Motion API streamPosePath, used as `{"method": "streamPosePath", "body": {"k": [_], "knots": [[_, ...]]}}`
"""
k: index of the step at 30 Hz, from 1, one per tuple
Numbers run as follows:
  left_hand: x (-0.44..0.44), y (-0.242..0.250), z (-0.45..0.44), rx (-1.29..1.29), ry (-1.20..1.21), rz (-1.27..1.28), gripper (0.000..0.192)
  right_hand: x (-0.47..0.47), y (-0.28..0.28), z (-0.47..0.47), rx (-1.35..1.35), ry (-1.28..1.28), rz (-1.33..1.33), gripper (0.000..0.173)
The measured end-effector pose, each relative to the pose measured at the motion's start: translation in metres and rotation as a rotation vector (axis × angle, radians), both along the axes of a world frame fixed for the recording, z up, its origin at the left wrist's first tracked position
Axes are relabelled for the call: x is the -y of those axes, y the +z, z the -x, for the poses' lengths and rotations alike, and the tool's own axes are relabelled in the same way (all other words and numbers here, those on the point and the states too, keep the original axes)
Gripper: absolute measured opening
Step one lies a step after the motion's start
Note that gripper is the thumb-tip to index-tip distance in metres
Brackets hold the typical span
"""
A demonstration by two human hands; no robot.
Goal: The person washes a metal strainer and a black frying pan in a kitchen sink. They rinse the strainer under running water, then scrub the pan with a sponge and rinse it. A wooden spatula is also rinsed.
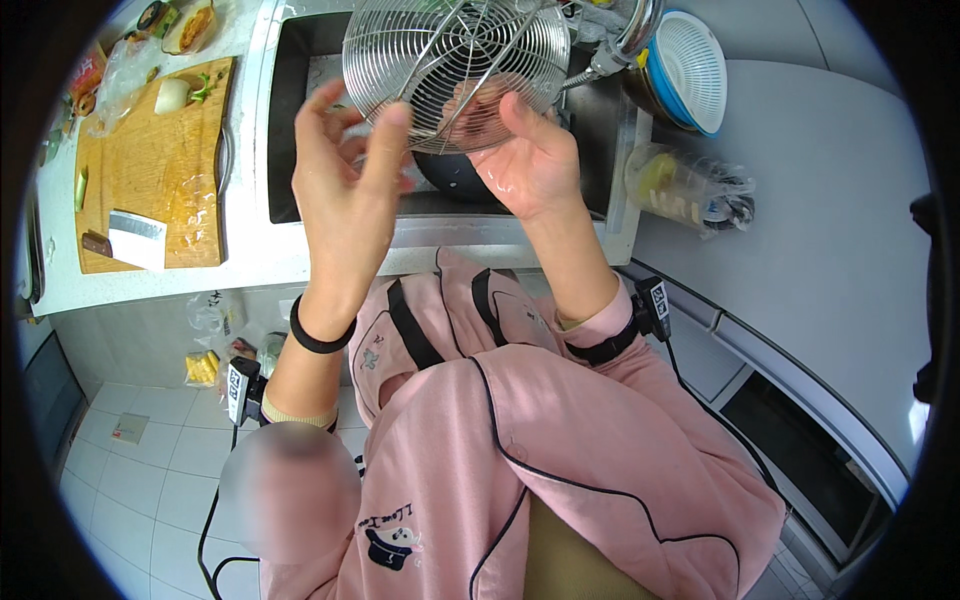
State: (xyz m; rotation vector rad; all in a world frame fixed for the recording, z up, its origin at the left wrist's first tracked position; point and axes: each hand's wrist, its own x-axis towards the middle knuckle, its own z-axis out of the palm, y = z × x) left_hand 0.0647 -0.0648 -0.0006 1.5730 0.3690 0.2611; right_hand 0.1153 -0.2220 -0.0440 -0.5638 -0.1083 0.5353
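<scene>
A round stainless-steel wire rack (457,71), with concentric rings and crossing bars, is held up tilted over the dark kitchen sink (289,150). My left hand (349,154) is at its lower left rim, the thumb raised by the wire and the fingers apart; whether it grips the rim is unclear. My right hand (525,142) supports the lower right of the rack, its palm up and wet, the fingers behind the wires and the thumb at the edge. Below the rack, a dark rounded vessel (454,176) shows in part inside the sink.
Left of the sink, a wooden cutting board (150,165) bears a cleaver (137,240) and a piece of white radish (172,97). A chrome faucet (626,45) stands at the sink's upper right, beside a white and blue colander (690,75). A plastic bag (686,187) lies on the right.
</scene>
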Motion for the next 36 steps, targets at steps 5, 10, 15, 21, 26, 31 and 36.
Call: {"method": "streamPosePath", "body": {"k": [5,10,15,21,26,31,36], "knots": [[-0.005,0.006,-0.007,0.053,-0.039,-0.282,0.077,0.002,0.001,0.001,0.078,-0.026,0.056,0.024],[-0.013,0.006,-0.011,-0.030,-0.098,-0.289,0.084,0.001,0.006,0.001,0.004,-0.053,0.024,0.017],[-0.015,-0.001,-0.011,-0.061,-0.114,-0.242,0.088,0.000,0.008,0.000,0.033,-0.055,0.072,0.021],[-0.018,-0.007,-0.014,-0.065,-0.185,-0.102,0.090,0.001,0.008,0.002,0.041,-0.036,0.088,0.024],[-0.018,-0.009,-0.013,-0.090,-0.202,-0.093,0.084,0.001,0.007,0.003,0.055,-0.039,0.117,0.025],[-0.015,-0.012,-0.013,-0.093,-0.151,-0.080,0.088,0.002,0.007,0.003,0.059,-0.036,0.137,0.024],[-0.010,-0.012,-0.012,-0.140,-0.128,-0.036,0.082,0.004,0.004,0.005,0.066,-0.067,0.159,0.022]]}}
